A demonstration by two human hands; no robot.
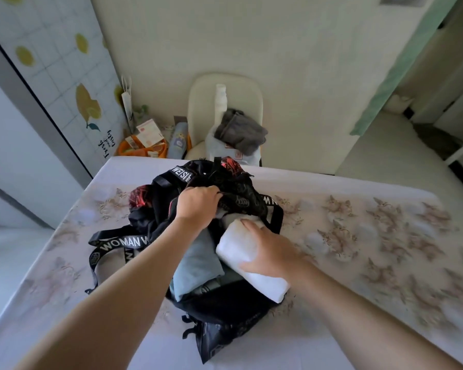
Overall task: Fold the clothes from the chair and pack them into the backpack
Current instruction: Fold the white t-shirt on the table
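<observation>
**Cloth that gives, a bag that sags**

Lying on the table with the floral-patterned cover (358, 231), the black fabric backpack with red print and white-lettered straps (225, 316) looks limp. Its walls slump, and its mouth probably will not stand open unaided. The left hand (198, 206) is clamped on the upper lip of that mouth, fingers curled into the fabric and lifting it. The right hand (273, 255) lies along a white rolled cloth bundle (233, 249), fingers fairly straight and palm pressing down. The bundle's far end is at the opening, while its near end juts out over the bag's lower side. Touching it on the left, a folded blue-grey garment (198, 263) sits partly inside the mouth.

Both pieces look light, soft and compressible, with a matte surface that should not slip. The roll would likely unwind if pinched by one edge. It is better taken across its middle with the whole palm, or pushed from the near end. The backpack is best held at its stitched rim, where the fabric is firmest.

Beyond the table, on the cream padded chair (201, 108), a crumpled dark grey garment (241, 132) lies on a pale blue one (222, 149). Both are unfolded and floppy, so they will need two hands. What kind of clothes they are cannot be told.
</observation>
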